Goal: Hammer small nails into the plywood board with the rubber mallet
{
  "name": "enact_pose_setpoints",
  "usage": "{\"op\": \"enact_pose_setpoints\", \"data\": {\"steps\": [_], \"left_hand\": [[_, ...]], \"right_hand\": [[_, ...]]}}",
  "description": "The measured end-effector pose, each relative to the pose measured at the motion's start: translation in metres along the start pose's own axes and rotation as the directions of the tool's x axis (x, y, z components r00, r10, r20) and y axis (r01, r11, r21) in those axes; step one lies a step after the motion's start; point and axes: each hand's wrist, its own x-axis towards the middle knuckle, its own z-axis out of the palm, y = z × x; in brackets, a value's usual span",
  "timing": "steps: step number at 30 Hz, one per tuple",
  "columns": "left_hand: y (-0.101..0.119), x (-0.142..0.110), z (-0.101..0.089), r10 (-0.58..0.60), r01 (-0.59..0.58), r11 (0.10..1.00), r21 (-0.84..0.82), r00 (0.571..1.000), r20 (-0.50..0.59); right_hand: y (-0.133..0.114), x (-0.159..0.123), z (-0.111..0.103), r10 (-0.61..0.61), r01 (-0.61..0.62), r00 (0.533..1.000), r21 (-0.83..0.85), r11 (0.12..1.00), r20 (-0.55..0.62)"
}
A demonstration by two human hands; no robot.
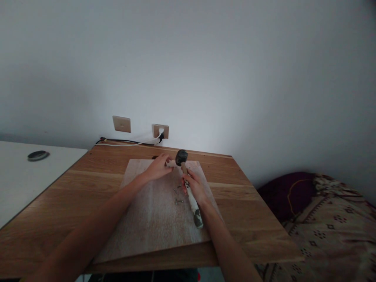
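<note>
My right hand (194,186) is wrapped round the handle of a hammer (192,203). Its dark, rounded head points away from me, and white patches cover much of the worn handle. Left of the hammer head, my left hand (158,167) is at the far part of a pale wooden board (147,219). Its thumb and fingers are curved with a gap between them, and I make out nothing held there. Several small metal nails (179,201) lie on the board, left of the hammer handle.
Under the board is a brown wooden table (235,203). A wall socket (165,132) with plugs and cables is behind it, beside a wall plate (121,124). At left, a white surface (17,176) carries a round dark object (38,155). Patterned bedding (331,231) lies at right.
</note>
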Motion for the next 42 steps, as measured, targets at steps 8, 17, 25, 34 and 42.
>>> {"op": "enact_pose_setpoints", "data": {"steps": [8,17,25,34,42], "left_hand": [[0.050,-0.018,0.009,0.225,-0.278,0.955,0.098,0.902,0.367],[0.040,-0.020,0.015,0.289,-0.318,0.948,0.023,0.887,0.360],[0.000,0.002,-0.029,0.115,-0.104,0.993,-0.056,0.957,0.266],[-0.050,-0.004,-0.014,-0.004,0.028,0.972,-0.233,0.994,0.105],[-0.045,-0.005,-0.024,-0.007,0.042,0.981,-0.191,0.983,0.181]], "right_hand": [[0.003,0.007,-0.011,-0.038,0.038,0.997,-0.001,0.999,-0.066],[0.003,0.006,-0.010,-0.034,0.035,0.998,0.003,0.999,-0.062],[0.003,0.005,-0.008,-0.022,0.023,0.997,0.020,1.000,-0.068],[0.001,0.003,-0.006,-0.025,0.028,0.997,0.033,0.999,-0.078],[0.001,0.003,-0.005,-0.028,0.032,0.996,0.052,0.998,-0.079]]}}
